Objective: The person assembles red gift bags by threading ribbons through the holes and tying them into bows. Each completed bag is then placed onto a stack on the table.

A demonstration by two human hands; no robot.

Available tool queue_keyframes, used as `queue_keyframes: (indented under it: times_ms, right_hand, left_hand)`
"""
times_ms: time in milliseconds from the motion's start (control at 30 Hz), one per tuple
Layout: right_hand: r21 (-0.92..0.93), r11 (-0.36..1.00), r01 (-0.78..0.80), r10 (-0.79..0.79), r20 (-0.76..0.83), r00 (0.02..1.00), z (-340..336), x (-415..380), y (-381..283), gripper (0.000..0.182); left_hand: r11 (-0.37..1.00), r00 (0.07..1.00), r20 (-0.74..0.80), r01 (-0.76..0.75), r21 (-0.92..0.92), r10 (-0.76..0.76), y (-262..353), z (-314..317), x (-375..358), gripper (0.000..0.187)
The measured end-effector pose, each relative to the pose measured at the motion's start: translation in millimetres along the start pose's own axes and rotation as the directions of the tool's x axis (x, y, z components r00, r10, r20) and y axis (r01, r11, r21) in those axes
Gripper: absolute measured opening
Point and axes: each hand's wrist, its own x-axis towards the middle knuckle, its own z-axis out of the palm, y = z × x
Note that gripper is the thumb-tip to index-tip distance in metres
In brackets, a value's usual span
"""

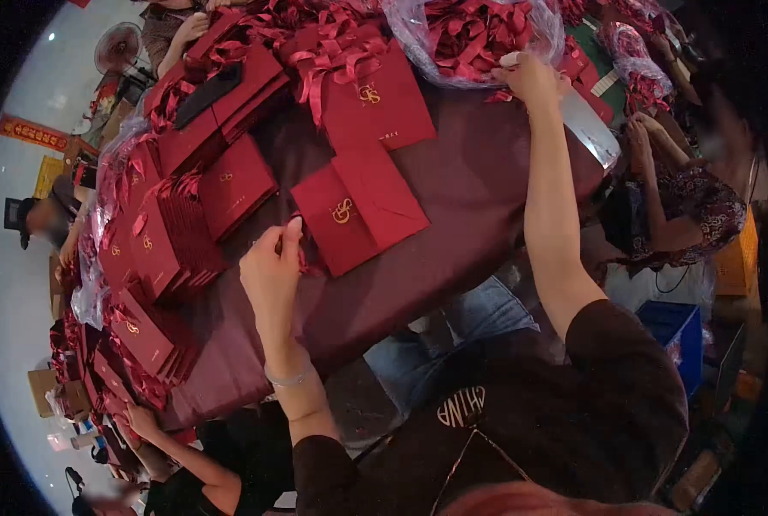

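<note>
Crimson paper gift bag (360, 219), lying flat on table (487, 163), just to the right of left hand (268, 262); squarish panel at left, stamped with gold monogram (342, 211); plain panel at right, crossed by diagonal creases like those of an envelope; upper edge close against a second crimson bag (405, 112), exact contact unclear, likewise marked in gold and partly covered by loose satin ribbons (337, 64). Left hand with fingers curled and thumb extended, thumb tip close to left edge of gift bag; closure of grip, and any hold on bag or cord, impossible to tell. Right hand (534, 82) at rim of clear plastic sack (418, 62), full of red ribbons (479, 34); fingers bent, white covering at one fingertip; contents of grip likewise impossible to tell.

Smooth card, crisply folded; glossy, looped ribbon; thin, crinkled film with bright highlights; at left, stacked bags (165, 245), edges in close layers; dark elongated object (208, 96) resting on an upper stack.

Maroon cloth (332, 310) over table, faintly sheened; at right, co-worker in patterned top (702, 206); at lower left, another person's forearm (186, 456); farther off, fan (117, 47), red sign (31, 133) with gold characters, pale floor (10, 284); blue crate (672, 335) at lower right.
</note>
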Motion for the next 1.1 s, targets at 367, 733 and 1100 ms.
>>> queue_keyframes:
  times_ms: [367, 733, 1100]
  right_hand:
    - [0.991, 0.106, 0.08, -0.681, 0.014, 0.733, -36.2, -99.1, -119.7, 0.014]
    - [0.9, 0.232, -0.369, -0.908, 0.336, 0.25, -58.9, -110.8, -114.5, 0.016]
    - [0.876, 0.233, 0.422, -0.943, 0.098, 0.318, -35.3, -86.4, -105.1, 0.013]
  left_hand:
    - [0.839, 0.873, -0.324, -0.46, -0.29, 0.366, 14.3, 15.8, 2.1, 0.043]
    - [0.619, 0.816, 0.003, -0.436, -0.653, 0.578, 23.6, 15.5, -7.5, 0.023]
    - [0.688, 0.963, 0.248, 0.109, -0.717, 0.106, 9.2, 12.2, -0.3, 0.015]
